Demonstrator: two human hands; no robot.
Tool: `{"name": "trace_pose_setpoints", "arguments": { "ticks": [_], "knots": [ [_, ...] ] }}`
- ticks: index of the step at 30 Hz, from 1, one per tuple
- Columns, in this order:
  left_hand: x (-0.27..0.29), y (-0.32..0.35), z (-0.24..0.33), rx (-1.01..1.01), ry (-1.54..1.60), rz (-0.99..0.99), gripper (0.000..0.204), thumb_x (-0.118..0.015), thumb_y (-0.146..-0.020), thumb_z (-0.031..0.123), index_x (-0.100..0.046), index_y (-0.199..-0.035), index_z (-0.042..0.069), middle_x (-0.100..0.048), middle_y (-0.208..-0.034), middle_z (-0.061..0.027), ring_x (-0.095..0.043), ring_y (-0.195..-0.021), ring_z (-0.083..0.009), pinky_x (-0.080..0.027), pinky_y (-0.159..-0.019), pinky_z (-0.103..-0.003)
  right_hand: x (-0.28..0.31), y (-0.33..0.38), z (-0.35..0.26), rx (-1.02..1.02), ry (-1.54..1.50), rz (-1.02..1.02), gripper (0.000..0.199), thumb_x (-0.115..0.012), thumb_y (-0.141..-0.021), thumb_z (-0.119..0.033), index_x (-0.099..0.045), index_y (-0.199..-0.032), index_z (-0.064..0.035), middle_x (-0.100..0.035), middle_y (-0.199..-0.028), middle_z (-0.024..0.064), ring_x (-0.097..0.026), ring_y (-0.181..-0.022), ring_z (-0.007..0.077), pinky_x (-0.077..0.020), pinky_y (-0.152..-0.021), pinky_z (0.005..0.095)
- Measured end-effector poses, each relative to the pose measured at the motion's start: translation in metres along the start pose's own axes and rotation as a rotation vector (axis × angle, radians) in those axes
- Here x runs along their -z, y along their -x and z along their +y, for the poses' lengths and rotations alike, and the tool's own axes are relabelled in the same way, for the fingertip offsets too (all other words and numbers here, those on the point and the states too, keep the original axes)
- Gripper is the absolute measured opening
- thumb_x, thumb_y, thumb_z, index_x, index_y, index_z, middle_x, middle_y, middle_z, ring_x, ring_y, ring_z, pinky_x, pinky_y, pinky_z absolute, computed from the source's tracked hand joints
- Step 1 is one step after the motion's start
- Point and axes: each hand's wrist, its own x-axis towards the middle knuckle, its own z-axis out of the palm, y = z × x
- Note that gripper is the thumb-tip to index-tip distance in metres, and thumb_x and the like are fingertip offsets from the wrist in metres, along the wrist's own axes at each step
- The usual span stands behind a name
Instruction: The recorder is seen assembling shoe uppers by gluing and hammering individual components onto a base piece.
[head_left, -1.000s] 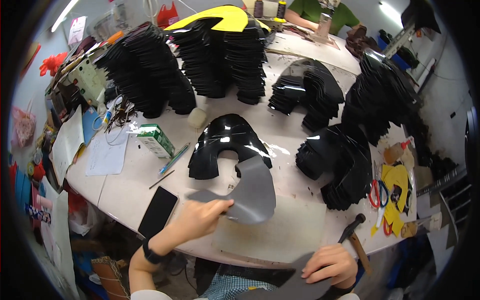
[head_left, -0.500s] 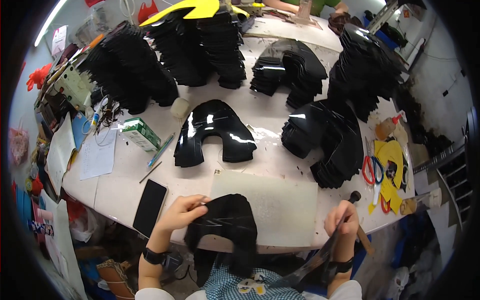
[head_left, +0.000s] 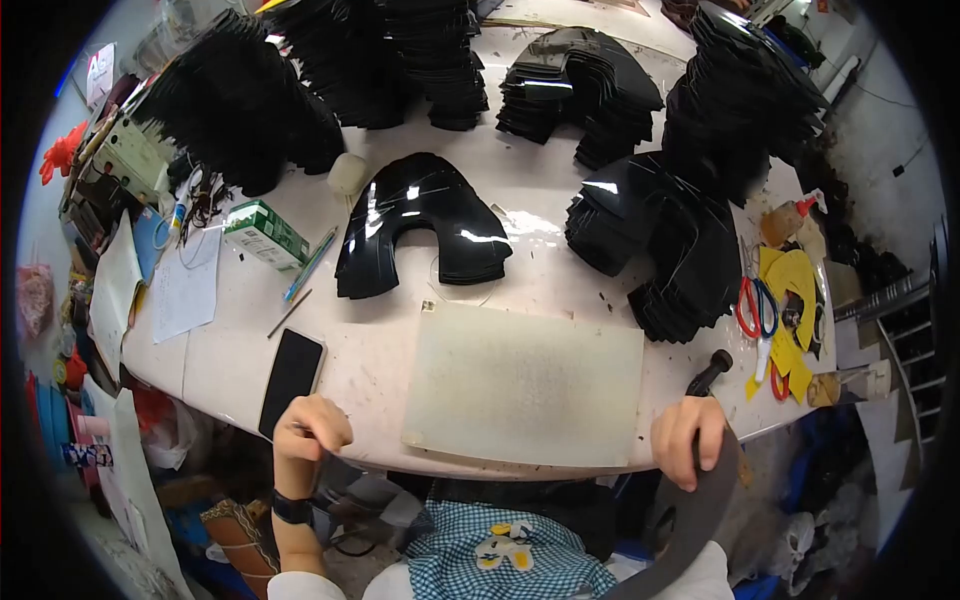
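Observation:
My left hand is closed just past the near end of the phone. A small thin thing shows at its fingers, too little to name. A blurred greyish, see-through shape lies below that hand; whether the hand holds it I cannot tell. My right hand, by the table's right front edge, grips a curved black piece that hangs toward my lap, smeared by motion. Between the hands lies a pale cutting mat. Beyond it sits a glossy black stack of U-shaped pieces.
More black stacks stand at the back, with another at right. A phone, green box and pens are at left. A hammer, scissors and yellow scraps lie at right.
The black U-shaped piece has left my left hand, which has moved left and down toward the phone. My right hand stays at right, its black piece now swung outward. The view has tilted down.

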Motion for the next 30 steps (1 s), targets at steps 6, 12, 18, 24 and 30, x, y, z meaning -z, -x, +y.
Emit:
{"name": "trace_pose_setpoints", "arguments": {
  "ticks": [6,12,18,24,30],
  "knots": [
    [0.015,0.003,0.012,-0.038,0.253,-0.244,0.017,-0.055,-0.079,0.008,-0.061,-0.080,-0.008,-0.054,-0.050,-0.0160,-0.033,-0.029,-0.0173,-0.020,-0.031,-0.029,-0.004,-0.003,-0.012,-0.018,-0.084,-0.190,0.012,-0.056,-0.084,-0.005,-0.052,-0.092,0.0020,-0.060,-0.080,0.0220,-0.058,-0.061,0.0274,-0.0474,-0.047,0.0298],
    [0.004,-0.019,0.000,-0.069,0.286,-0.223,0.016,-0.055,-0.079,0.009,-0.059,-0.080,-0.007,-0.053,-0.049,-0.0150,-0.033,-0.028,-0.0165,-0.021,-0.031,-0.029,-0.007,-0.020,-0.015,0.019,-0.071,-0.204,0.011,-0.058,-0.083,-0.005,-0.056,-0.090,0.0036,-0.060,-0.080,0.0201,-0.057,-0.060,0.0261,-0.0467,-0.047,0.0289],
    [-0.006,-0.036,-0.037,0.585,-0.783,0.585,0.020,-0.060,-0.081,0.010,-0.058,-0.097,-0.003,-0.049,-0.061,0.0023,-0.041,-0.056,-0.0056,-0.034,-0.053,-0.020,0.010,0.007,-0.007,-0.470,0.742,0.891,0.026,-0.070,-0.073,-0.014,-0.059,-0.088,0.0031,-0.060,-0.068,0.0091,-0.056,-0.058,0.0128,-0.0429,-0.052,0.0219],
    [-0.011,-0.066,-0.044,0.521,-1.226,0.471,0.024,-0.063,-0.078,0.012,-0.061,-0.098,-0.001,-0.060,-0.067,-0.0139,-0.054,-0.053,-0.0177,-0.042,-0.052,-0.026,0.032,0.017,0.003,-0.800,1.326,0.918,0.028,-0.070,-0.071,-0.012,-0.058,-0.091,0.0014,-0.062,-0.072,0.0064,-0.055,-0.064,0.0097,-0.0440,-0.059,0.0250],
    [-0.004,-0.073,-0.041,0.430,-1.289,0.366,0.023,-0.065,-0.076,0.012,-0.063,-0.095,0.000,-0.064,-0.076,-0.0159,-0.060,-0.060,-0.0264,-0.046,-0.057,-0.030,0.032,0.011,0.004,-0.793,1.309,0.942,0.026,-0.069,-0.071,-0.012,-0.059,-0.091,0.0008,-0.063,-0.071,0.0078,-0.057,-0.062,0.0117,-0.0447,-0.059,0.0245]
  ]
}}
